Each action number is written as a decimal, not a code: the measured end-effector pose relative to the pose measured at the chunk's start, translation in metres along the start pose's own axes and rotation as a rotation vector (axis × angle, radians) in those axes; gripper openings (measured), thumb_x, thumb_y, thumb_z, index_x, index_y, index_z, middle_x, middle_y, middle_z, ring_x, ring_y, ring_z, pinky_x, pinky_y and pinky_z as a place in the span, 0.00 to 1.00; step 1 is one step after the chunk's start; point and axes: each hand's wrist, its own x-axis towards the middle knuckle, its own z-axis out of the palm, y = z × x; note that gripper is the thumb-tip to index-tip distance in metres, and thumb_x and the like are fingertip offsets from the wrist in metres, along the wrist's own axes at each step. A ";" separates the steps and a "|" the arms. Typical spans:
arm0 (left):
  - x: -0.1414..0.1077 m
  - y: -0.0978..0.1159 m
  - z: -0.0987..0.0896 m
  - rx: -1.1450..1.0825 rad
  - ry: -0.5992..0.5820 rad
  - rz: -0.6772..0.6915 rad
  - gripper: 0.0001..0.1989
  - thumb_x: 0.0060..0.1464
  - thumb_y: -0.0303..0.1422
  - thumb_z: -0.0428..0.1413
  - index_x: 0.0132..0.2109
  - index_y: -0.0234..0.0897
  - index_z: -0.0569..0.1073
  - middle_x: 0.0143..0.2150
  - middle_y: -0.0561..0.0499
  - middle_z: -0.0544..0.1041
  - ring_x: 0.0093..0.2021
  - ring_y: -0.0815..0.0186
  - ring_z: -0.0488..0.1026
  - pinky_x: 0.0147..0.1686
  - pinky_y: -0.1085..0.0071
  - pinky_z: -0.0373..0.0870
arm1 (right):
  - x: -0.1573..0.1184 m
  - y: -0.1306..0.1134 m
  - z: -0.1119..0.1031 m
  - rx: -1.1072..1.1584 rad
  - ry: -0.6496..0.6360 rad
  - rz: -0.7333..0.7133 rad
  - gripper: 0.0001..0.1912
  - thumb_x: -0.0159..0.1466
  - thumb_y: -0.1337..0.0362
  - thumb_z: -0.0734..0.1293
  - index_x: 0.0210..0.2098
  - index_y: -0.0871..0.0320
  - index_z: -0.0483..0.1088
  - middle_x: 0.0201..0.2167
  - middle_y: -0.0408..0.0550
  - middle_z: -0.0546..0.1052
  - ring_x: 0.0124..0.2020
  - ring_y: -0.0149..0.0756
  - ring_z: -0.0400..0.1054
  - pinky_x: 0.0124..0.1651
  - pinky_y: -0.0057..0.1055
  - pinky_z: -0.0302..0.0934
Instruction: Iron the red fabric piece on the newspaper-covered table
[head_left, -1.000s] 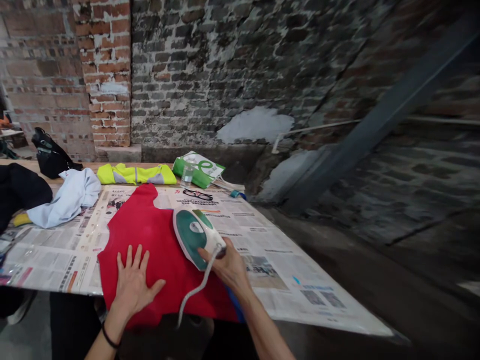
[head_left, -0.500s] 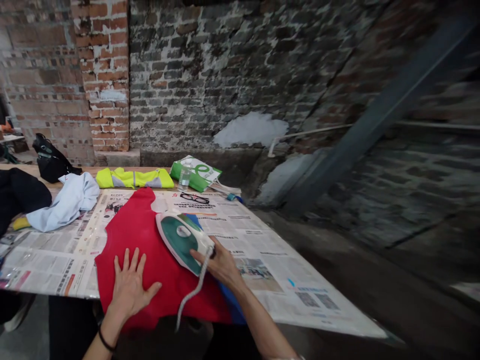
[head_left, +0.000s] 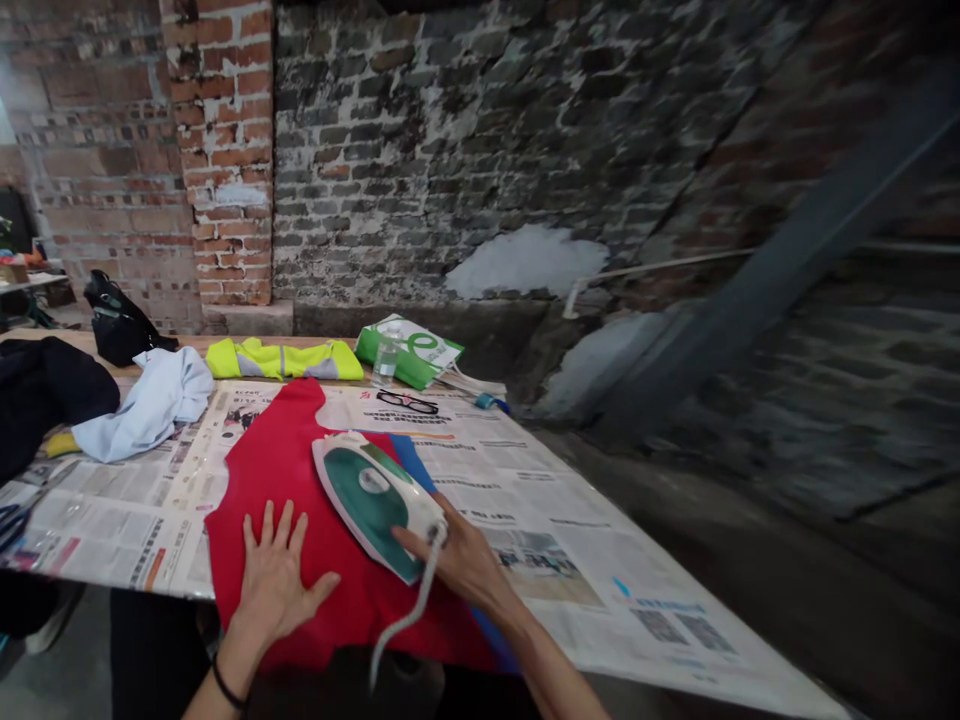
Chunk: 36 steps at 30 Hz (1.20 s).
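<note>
Fingers of the left hand (head_left: 277,585) are spread open, palm down on the red fabric (head_left: 262,465), which extends beyond the fingertips. The iron (head_left: 367,500) is to their right, apart from them, over the same fabric, its pointed end directed away from the person; its soleplate contact is hidden. Fingers of the right hand (head_left: 469,560) are closed around the iron's rear handle, thumb at its left side. The cord (head_left: 405,620) curves down from the handle. Blue fabric (head_left: 411,462) shows along the red fabric's right side.

Surroundings, left to right: dark cloth (head_left: 52,390), pale cloth (head_left: 150,408), black bag (head_left: 120,322), yellow garment (head_left: 304,360) with grey bands, clear bottle (head_left: 385,360) before a green-and-white bag (head_left: 420,350), and glasses (head_left: 406,403) on the newspaper (head_left: 540,480) covering.
</note>
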 end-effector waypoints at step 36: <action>-0.026 -0.081 -0.004 -0.050 0.193 -0.159 0.29 0.66 0.34 0.40 0.67 0.27 0.67 0.71 0.35 0.63 0.72 0.49 0.59 0.69 0.42 0.53 | -0.030 -0.007 -0.059 0.077 -0.403 -0.119 0.28 0.48 0.51 0.76 0.46 0.55 0.76 0.41 0.49 0.79 0.42 0.47 0.72 0.43 0.37 0.69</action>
